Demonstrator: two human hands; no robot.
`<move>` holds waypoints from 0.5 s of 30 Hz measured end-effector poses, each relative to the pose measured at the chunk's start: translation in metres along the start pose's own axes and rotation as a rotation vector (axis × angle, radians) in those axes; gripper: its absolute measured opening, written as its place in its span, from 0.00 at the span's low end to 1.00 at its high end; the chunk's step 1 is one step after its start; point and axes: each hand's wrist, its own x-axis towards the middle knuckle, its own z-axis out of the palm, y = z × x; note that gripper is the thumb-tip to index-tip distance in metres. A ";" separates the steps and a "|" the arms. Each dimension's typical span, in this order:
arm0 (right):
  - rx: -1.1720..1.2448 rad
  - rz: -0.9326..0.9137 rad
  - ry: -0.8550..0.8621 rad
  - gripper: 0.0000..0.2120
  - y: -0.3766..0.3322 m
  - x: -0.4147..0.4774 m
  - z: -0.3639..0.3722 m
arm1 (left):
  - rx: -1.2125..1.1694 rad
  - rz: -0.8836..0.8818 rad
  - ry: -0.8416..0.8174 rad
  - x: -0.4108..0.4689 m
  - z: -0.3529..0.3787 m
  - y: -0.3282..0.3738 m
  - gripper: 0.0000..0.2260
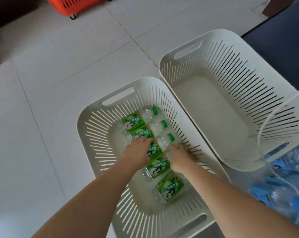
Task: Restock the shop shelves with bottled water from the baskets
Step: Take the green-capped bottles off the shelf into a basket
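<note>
1. Top-left corner of the floor: an orange basket, cut off by the frame, contents unseen.
2. Near basket: five green-label bottles lie in a row on its bottom, caps toward its right wall, probably packed flat for carrying.
3. Left hand is on the third bottle, fingers close together over the label. Gripping or resting, I cannot tell.
4. Right hand: fingers curled round the fourth bottle at its cap end, cap nearly hidden. Looks set for a lift.
5. Empty basket sits just beside.
6. Right edge: blue-label bottles, blurred.
</note>
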 end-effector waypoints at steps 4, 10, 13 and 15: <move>-0.144 -0.025 0.023 0.23 0.008 0.001 0.003 | 0.058 -0.018 0.040 0.008 0.014 0.009 0.32; -0.216 -0.098 -0.045 0.16 0.009 -0.008 -0.012 | 0.027 -0.129 -0.006 0.012 0.018 0.028 0.25; -0.375 -0.162 -0.093 0.13 0.010 -0.022 -0.017 | 0.040 -0.094 -0.036 0.008 0.013 0.028 0.21; -0.445 -0.221 -0.116 0.14 0.009 -0.031 -0.022 | 0.043 -0.087 -0.025 0.003 0.005 0.022 0.24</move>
